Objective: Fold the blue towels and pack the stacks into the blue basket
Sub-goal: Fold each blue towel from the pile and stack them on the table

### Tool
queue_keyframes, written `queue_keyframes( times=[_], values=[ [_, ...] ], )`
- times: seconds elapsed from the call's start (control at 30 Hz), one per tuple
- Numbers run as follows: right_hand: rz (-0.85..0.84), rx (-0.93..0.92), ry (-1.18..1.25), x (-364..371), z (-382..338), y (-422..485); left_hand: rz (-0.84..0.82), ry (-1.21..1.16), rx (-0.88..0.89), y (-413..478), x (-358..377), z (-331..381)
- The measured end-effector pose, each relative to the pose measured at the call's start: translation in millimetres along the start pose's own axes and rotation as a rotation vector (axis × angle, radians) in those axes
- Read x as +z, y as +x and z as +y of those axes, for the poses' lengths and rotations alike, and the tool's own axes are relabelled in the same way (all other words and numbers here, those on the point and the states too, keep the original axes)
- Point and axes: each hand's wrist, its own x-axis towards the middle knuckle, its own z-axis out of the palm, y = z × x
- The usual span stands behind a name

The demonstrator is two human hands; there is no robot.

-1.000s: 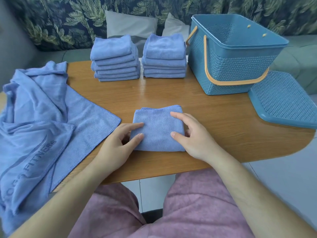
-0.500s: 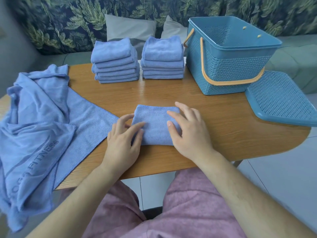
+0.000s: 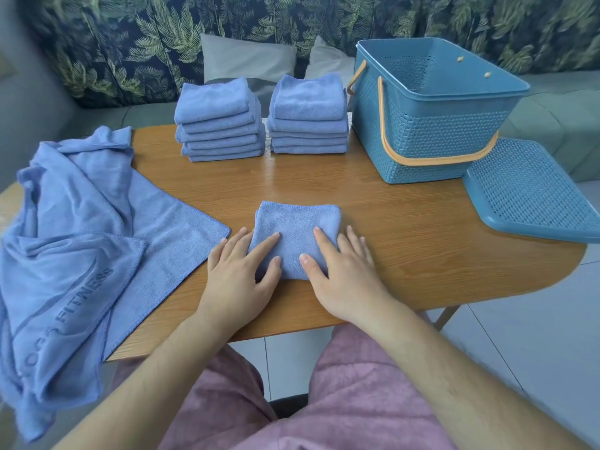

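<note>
Across the wooden table, biggest first.

At the left end, spilling over the edge: a loose heap of unfolded towels, within easy reach of the left arm, presumably the supply yet to be folded.

At the far right: the blue basket, open-topped, no towel visible inside, handle dropped down its side, so ready for loading.

Just beside it, overhanging the table's right end: its lid, set aside to keep the mouth free.

Along the far edge, side by side next to the basket: left stack and right stack, parked close for a short carry.

Near the front edge, centred: one folded towel, flat on the wood.

Pressed onto its near corners: left hand and right hand, both flat, fingers straight and spread, gripping nothing, likely smoothing the final fold before stacking.
</note>
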Motion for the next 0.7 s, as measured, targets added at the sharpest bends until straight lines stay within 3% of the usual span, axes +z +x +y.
queue_keyframes(
  times=[0.23,0.43,0.7],
  values=[
    [0.149,-0.091,0.362,-4,-2,-1,0.005,-0.217,0.076,0,-6,-4],
    [0.19,-0.085,0.657,-15,-9,9,0.065,-0.56,0.096,15,-11,-6],
    [0.356,-0.172,0.582,-89,-15,117,0.143,-0.659,0.067,139,-51,15]
  ],
)
